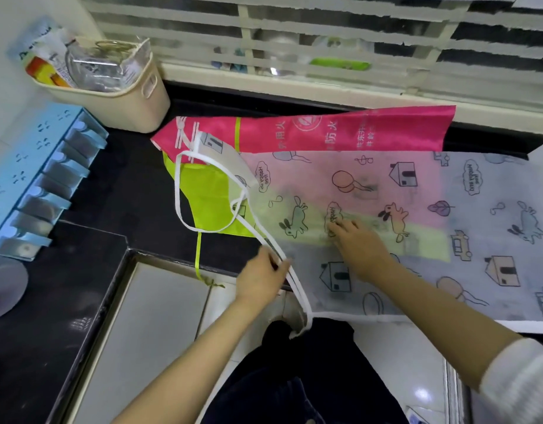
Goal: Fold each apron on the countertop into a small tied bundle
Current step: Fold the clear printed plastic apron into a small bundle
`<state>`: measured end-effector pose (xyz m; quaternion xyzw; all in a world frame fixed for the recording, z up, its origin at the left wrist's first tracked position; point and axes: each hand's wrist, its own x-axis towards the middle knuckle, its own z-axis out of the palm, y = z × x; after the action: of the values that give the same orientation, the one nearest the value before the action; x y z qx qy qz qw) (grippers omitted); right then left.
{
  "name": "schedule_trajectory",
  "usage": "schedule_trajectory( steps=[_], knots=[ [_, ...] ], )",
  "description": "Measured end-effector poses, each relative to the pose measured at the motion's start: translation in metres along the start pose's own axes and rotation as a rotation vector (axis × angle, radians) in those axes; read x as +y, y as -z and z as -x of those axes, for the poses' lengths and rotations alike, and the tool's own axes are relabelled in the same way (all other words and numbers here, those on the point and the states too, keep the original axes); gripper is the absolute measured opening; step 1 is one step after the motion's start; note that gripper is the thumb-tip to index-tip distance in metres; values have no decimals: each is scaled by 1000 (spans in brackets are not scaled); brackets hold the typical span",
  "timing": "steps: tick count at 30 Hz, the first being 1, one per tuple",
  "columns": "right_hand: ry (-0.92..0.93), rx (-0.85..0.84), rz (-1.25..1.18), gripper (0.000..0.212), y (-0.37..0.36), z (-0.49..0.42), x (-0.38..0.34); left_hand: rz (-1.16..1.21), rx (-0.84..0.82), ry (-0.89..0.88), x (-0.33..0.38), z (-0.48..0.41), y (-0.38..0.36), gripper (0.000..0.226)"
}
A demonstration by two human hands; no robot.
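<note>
Lying spread over the black countertop, a thin white printed apron with rabbits and houses is seen. Under it a pink apron with a green part is laid, so that its colours are shown through the thin cloth; the pink band is left uncovered at the far side, near the window. The white straps of the printed apron are grasped by the left hand, whose fingers are curled round them at the counter edge. One strap is laid as a loop over the green part. The right hand is pressed flat on the printed apron, with fingers stretched and nothing gripped. A beige basket is placed at the far left corner, and a blue rack is seen beside it.
</note>
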<state>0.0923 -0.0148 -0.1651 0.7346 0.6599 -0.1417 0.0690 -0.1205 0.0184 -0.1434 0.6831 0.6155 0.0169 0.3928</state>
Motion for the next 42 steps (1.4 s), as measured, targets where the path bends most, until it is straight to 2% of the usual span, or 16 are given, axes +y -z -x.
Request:
schedule_trajectory(
  steps=[3,6,8,10,12,17,21,25,27,29,31,33,36,39,42],
  knots=[
    [40,28,39,32,7,-9,-2,279,187,9,8,-29,33,28],
    [58,34,51,23,29,-23,-11,425,338,6,19,-59,58,33],
    [119,11,33,31,38,-43,-15,510,400,44,25,-75,70,36],
    [201,55,-11,44,50,-65,-24,565,432,77,32,-88,78,26],
    [259,48,-30,53,60,-87,-36,554,461,82,36,-99,85,20],
    [326,-184,20,62,75,-132,-61,464,500,49,38,-116,99,20],
    [236,-390,32,68,63,-147,-53,375,509,227,21,-117,108,28],
    [241,-400,150,72,57,-150,-53,318,436,380,2,-114,109,28],
    [232,-411,156,74,58,-153,-56,340,514,412,4,-111,112,22],
    [249,-415,156,77,63,-157,-56,272,677,263,10,-110,122,22],
    [293,-409,175,73,73,-163,-57,84,769,-17,13,-114,137,21],
    [304,-412,131,61,84,-168,-59,-39,724,-148,17,-126,153,32],
    [245,-424,47,58,98,-176,-67,70,487,-82,21,-151,176,44],
    [164,-406,-99,46,98,-182,-76,231,313,73,22,-168,188,33],
    [47,-284,-455,54,104,-174,-94,384,248,10,29,-174,187,18]
  ],
)
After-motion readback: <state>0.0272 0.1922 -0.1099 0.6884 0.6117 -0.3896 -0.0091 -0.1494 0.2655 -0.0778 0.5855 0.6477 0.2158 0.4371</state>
